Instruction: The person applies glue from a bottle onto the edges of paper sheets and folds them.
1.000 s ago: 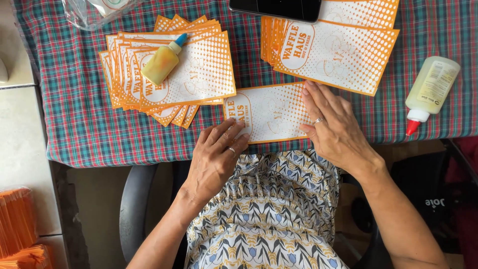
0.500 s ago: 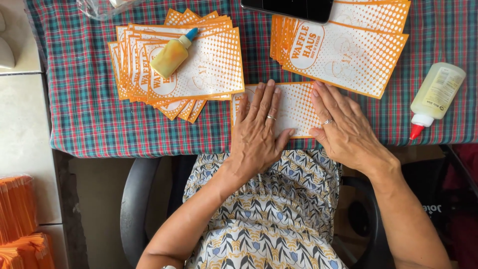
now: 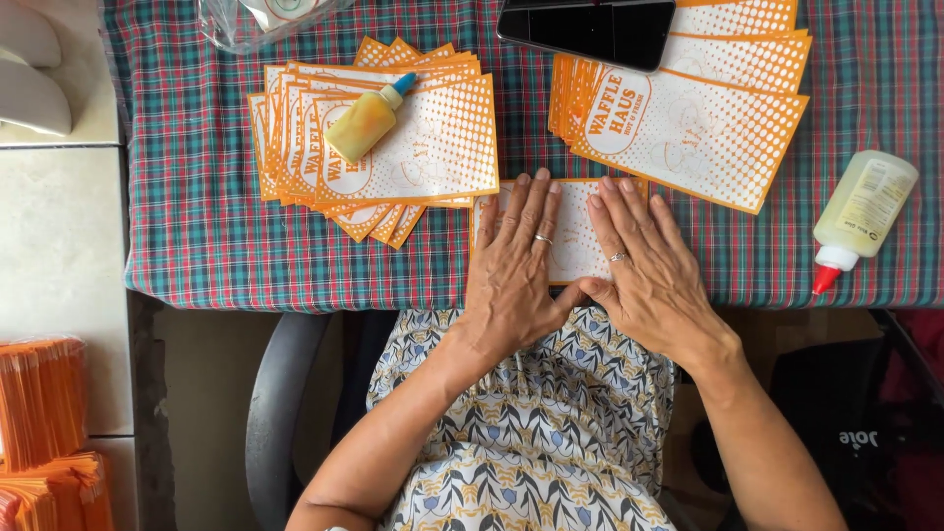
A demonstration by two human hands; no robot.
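Counter (image 3: 197, 246) covered in red-green-blue plaid cloth, spans the top of the view, near edge running across mid-frame; pale tiled surface off its left edge; dark chair under the person at the near edge; stack of orange bags (image 3: 39, 433) low on the left, off the counter.

Fanned pile of orange-and-white printed paper bags (image 3: 433, 147) on the counter left of centre; second fanned pile (image 3: 708, 138) right of centre toward the far edge; dark phone (image 3: 587, 29) lying across the second pile's far-left corner at the far edge; clear plastic bag (image 3: 265, 15) at the far edge, left.

White glue bottle, red cap (image 3: 857, 221), lying flat near the right end, cap pointing to the near edge; small yellow glue bottle, blue cap (image 3: 369, 118), lying on top of the left pile.

Single paper bag (image 3: 575, 246) flat at the near edge, centre, between the two piles; mostly covered.

Left hand (image 3: 516, 265) palm-down on the bag's left half, fingers spread and straight, pointing to the far edge, ring on one finger; right hand (image 3: 644, 270) palm-down on the right half, fingers angled up-left, ring too; thumbs touching at the bag's near edge; both grips released, flat pressing, nothing grasped; forearms angle in from the lower corners.
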